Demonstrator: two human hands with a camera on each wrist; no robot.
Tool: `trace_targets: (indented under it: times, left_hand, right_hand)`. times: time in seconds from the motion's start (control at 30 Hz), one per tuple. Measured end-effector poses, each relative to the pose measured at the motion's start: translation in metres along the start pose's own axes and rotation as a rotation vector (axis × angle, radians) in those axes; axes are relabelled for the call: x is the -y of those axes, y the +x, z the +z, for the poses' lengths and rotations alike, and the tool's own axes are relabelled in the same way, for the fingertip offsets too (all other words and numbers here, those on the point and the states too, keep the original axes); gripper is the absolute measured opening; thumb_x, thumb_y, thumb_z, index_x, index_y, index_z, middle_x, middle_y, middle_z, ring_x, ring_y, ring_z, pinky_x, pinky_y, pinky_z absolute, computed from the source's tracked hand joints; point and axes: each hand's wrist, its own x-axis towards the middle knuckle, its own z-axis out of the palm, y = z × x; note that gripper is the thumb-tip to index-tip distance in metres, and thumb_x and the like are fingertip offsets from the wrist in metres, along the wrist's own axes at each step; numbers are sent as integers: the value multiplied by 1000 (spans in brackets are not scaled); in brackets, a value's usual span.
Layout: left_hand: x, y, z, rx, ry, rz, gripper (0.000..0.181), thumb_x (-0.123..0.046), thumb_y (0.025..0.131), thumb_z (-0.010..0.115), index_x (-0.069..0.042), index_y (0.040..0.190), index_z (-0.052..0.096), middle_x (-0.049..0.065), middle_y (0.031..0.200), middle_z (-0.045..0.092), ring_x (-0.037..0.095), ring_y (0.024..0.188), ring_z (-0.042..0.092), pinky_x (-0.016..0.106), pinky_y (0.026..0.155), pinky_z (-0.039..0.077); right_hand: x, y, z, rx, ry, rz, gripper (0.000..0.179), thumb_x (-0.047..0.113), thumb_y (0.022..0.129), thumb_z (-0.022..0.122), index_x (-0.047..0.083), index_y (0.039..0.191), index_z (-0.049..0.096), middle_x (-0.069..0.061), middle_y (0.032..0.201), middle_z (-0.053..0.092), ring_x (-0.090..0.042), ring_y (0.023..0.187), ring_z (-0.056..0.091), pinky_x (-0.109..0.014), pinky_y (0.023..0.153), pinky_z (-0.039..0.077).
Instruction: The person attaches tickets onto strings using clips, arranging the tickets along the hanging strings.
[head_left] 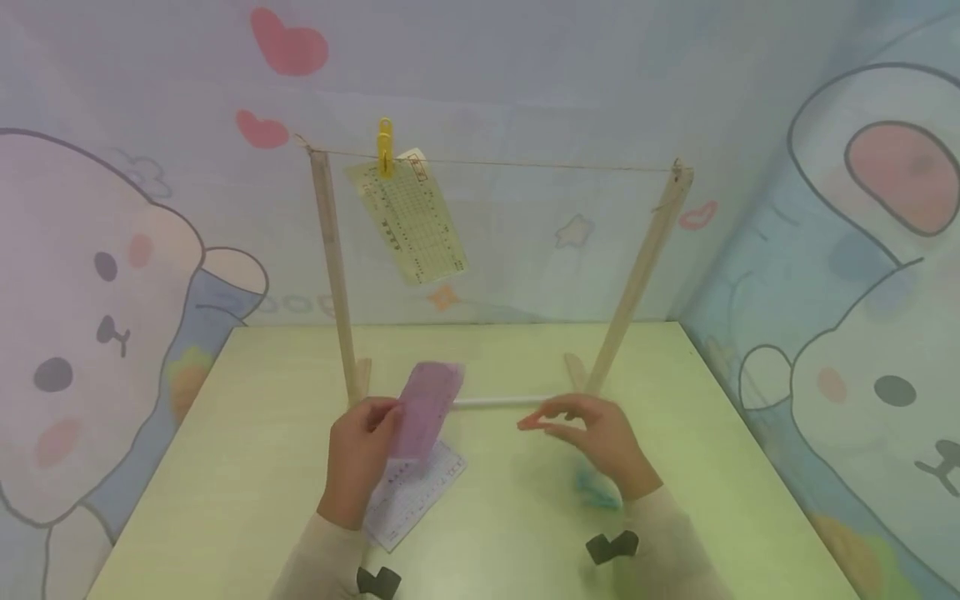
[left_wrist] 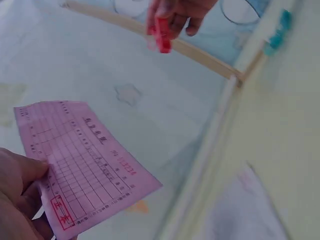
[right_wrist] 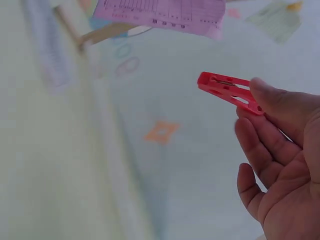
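My left hand [head_left: 362, 450] pinches a pink printed form [head_left: 426, 408] by its edge, thumb on the face; in the left wrist view the form [left_wrist: 82, 165] shows a ruled table and a red stamp box. To the right, my right hand [head_left: 596, 433] holds a red clothespin [right_wrist: 230, 91] between thumb and fingers, its tip pointing toward the form but apart from it. Below the left hand a white printed slip [head_left: 420, 500] lies on the table, partly covered by the pink form in the head view. A yellow clothespin [head_left: 385, 150] fastens a yellowish form [head_left: 412, 221] to a string.
The thin string [head_left: 525, 164] runs between two wooden posts, a left one [head_left: 333, 267] and a right one [head_left: 637, 275]. A white rod [head_left: 502, 402] joins their feet on the pale table [head_left: 247, 467]. A blurred teal clothespin [head_left: 596, 487] lies near the right wrist.
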Motion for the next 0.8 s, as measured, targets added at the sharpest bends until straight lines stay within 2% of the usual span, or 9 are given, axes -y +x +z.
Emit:
trace_targets:
  times: [0.1, 0.17, 0.27, 0.33, 0.4, 0.5, 0.6, 0.7, 0.8]
  left_hand:
    - [-34, 18, -1, 5, -182, -14, 20, -26, 101, 70, -9, 111, 73, 6, 108, 76, 23, 96, 73, 34, 78, 62]
    - [-59, 32, 0, 11, -283, -14, 23, -29, 100, 71, -9, 111, 73, 6, 108, 76, 23, 96, 72, 35, 79, 62]
    - [-94, 54, 3, 26, -409, 32, 26, -30, 100, 71, -7, 112, 72, 8, 107, 75, 24, 96, 72, 34, 79, 61]
    - [-116, 68, 5, 41, -488, 64, 25, -28, 100, 71, -5, 112, 71, 11, 108, 74, 26, 96, 71, 35, 80, 61]
    - [-137, 81, 8, 52, -562, 84, 24, -25, 101, 71, -4, 112, 71, 13, 109, 73, 27, 97, 71, 36, 80, 61]
    - [-163, 97, 14, 60, -656, 72, 21, -20, 101, 71, -3, 113, 72, 13, 111, 73, 26, 99, 72, 35, 81, 61]
    - [-179, 108, 21, 50, -716, 28, 18, -15, 100, 71, -2, 113, 73, 12, 110, 74, 24, 97, 72, 33, 80, 61]
    - [-186, 113, 28, 38, -767, -30, 16, -14, 100, 71, -2, 112, 73, 12, 106, 74, 22, 92, 72, 31, 77, 61]
    - [-187, 114, 31, 35, -801, -66, 16, -14, 100, 70, -4, 111, 73, 12, 105, 75, 22, 89, 72, 32, 76, 60]
  right_hand:
    - [45, 34, -31, -57, 6, -55, 17, 16, 90, 82, 20, 107, 79, 4, 105, 79, -17, 104, 70, -31, 85, 52]
    - [81, 58, -50, -105, -35, -130, 17, 11, 88, 83, 16, 105, 80, 1, 102, 80, -15, 99, 70, -27, 84, 51]
    - [132, 91, -72, -208, -125, -273, 18, 4, 83, 86, 9, 99, 81, -3, 100, 80, -10, 89, 68, -23, 77, 48]
    - [163, 113, -84, -246, -152, -347, 16, 0, 82, 86, 4, 97, 80, -7, 98, 80, -8, 84, 67, -23, 69, 44]
    - [190, 134, -92, -268, -163, -381, 13, 1, 83, 86, 1, 94, 80, -9, 97, 80, -8, 82, 67, -25, 64, 40]
    - [222, 164, -100, -282, -207, -352, 12, 9, 86, 85, 3, 94, 80, -6, 96, 80, -8, 81, 66, -27, 60, 35]
    - [245, 189, -106, -289, -278, -249, 14, 17, 88, 85, 6, 96, 81, -3, 94, 80, -11, 80, 62, -28, 62, 35]
    - [258, 209, -108, -263, -384, -148, 17, 24, 91, 83, 10, 100, 82, 0, 93, 79, -15, 81, 55, -27, 66, 38]
    - [264, 224, -109, -201, -468, -83, 18, 28, 94, 80, 14, 104, 82, 2, 95, 78, -15, 84, 54, -27, 69, 40]
